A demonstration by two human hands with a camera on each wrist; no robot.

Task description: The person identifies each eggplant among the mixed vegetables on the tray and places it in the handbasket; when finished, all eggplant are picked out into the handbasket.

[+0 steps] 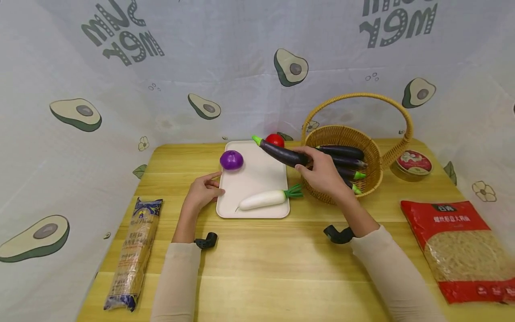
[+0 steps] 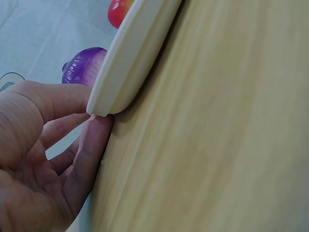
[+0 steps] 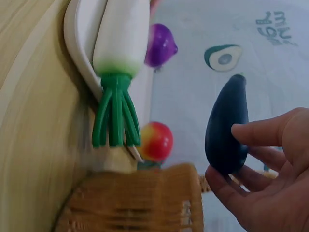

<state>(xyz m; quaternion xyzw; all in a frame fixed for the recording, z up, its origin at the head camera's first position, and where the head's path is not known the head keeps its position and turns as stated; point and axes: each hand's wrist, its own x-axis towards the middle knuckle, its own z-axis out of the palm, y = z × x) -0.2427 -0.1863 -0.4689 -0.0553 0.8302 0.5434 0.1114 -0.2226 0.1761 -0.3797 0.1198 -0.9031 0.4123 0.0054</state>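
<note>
My right hand [image 1: 322,172] pinches a dark purple eggplant [image 1: 282,154] near its blunt end, holding it up between the basket and the tray. The eggplant's green stem points to the far left. At the left edge of the cream tray [image 1: 257,174], the fingers and thumb of my left hand [image 2: 53,130] grip the rim. On the tray, a purple onion [image 1: 231,160] sits at the left edge. A white radish [image 1: 262,200] lies across the near end, its green leaves overhanging the right side. A red-and-yellow round fruit [image 3: 157,141] is at the far right corner.
A wicker basket [image 1: 376,163] with a tall handle holds several eggplants [image 1: 342,152] right of the tray. Behind it stands a round tin [image 1: 412,164]. A red pasta bag [image 1: 462,250] lies at the right, a spaghetti packet [image 1: 134,252] at the left. A printed curtain [image 1: 241,67] backs the table.
</note>
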